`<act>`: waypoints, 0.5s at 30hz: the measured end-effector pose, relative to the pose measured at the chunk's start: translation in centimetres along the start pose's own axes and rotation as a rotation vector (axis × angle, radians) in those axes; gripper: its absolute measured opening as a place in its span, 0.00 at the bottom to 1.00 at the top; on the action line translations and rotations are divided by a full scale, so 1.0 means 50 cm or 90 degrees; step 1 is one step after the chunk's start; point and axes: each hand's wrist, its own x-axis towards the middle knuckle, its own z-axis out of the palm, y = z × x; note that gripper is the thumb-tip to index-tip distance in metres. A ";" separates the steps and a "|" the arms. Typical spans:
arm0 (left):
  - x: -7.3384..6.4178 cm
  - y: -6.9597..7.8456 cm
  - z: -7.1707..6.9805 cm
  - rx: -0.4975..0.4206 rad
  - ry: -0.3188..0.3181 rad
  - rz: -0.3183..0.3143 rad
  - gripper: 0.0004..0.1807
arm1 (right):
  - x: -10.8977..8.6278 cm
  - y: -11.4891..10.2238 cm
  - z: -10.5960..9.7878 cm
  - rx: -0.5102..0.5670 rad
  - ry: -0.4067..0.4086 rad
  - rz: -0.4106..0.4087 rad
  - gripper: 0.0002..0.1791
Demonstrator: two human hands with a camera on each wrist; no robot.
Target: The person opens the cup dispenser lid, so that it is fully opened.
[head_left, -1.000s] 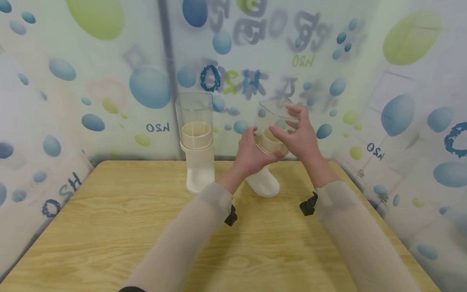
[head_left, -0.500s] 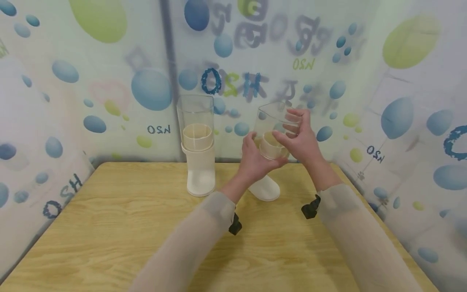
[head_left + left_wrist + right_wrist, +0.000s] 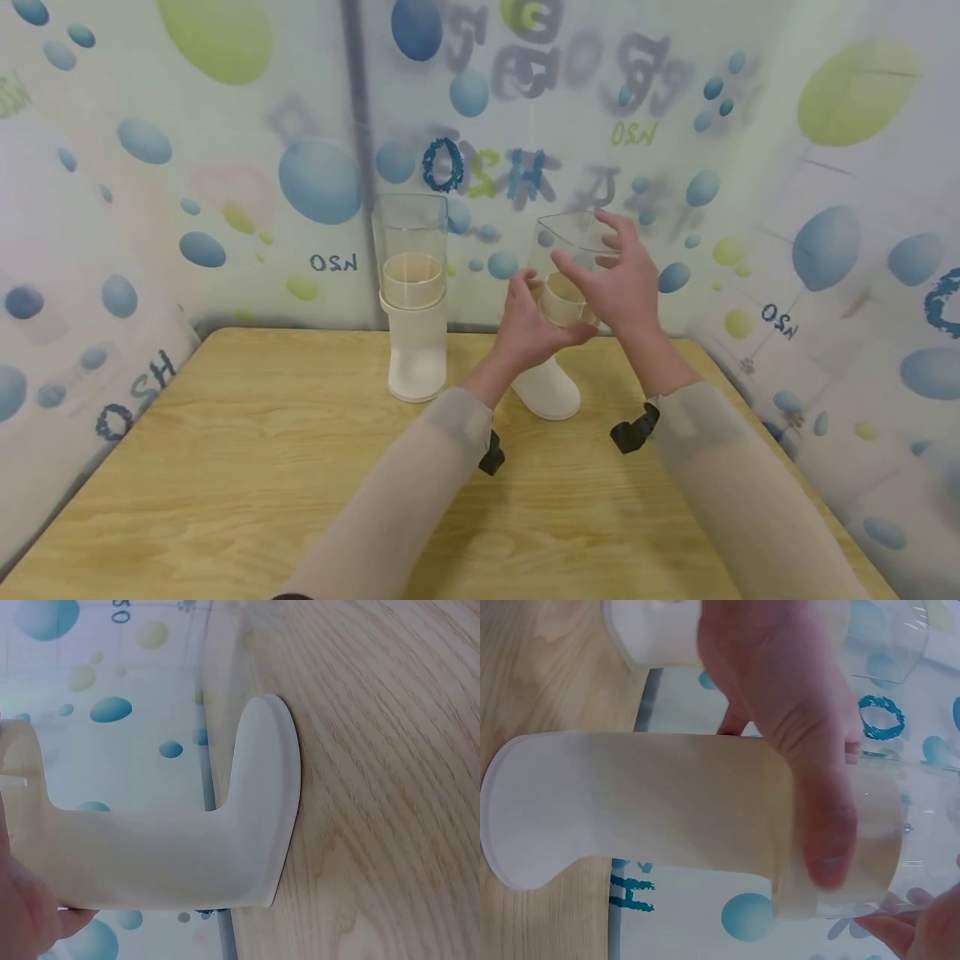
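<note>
A white dispenser stand (image 3: 551, 392) with a rounded foot rises from the table at the right, turned at an angle. On its collar sits a clear container (image 3: 561, 235), with a cream inner ring (image 3: 562, 302) showing inside its lower end. My left hand (image 3: 528, 325) grips the collar from the left, its thumb lying across the front in the right wrist view. Higher up, my right hand (image 3: 626, 279) curves round the right side of the clear container, thumb and fingers spread apart. The left wrist view shows the stand's neck and foot (image 3: 262, 795) on the wood.
A second, similar dispenser (image 3: 417, 333) with its own clear container stands upright to the left. Behind both is a wall (image 3: 480, 292) printed with blue and green drops, with side walls left and right. The wooden table (image 3: 247, 450) spreads out in front.
My right hand's thumb and fingers have spread a little wider on the clear container. The left hand keeps its grip on the collar, and the stand's foot has shifted slightly in view.
</note>
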 end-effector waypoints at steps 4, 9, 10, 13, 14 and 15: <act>0.003 0.003 -0.001 0.011 -0.007 0.009 0.71 | 0.000 -0.011 -0.010 0.013 -0.005 0.022 0.43; 0.006 0.004 -0.002 0.023 -0.017 0.018 0.70 | -0.003 -0.021 -0.019 -0.044 -0.013 -0.003 0.40; 0.006 0.003 -0.002 0.023 -0.020 0.016 0.70 | -0.004 -0.023 -0.020 -0.054 -0.012 -0.006 0.41; 0.005 0.001 -0.005 0.025 -0.026 0.012 0.70 | -0.005 -0.028 -0.023 -0.076 -0.017 0.003 0.41; 0.005 0.001 -0.007 0.025 -0.028 0.011 0.70 | -0.005 -0.030 -0.024 -0.083 -0.019 0.001 0.41; 0.005 0.000 -0.009 0.026 -0.031 0.010 0.70 | -0.006 -0.032 -0.024 -0.091 -0.020 -0.003 0.41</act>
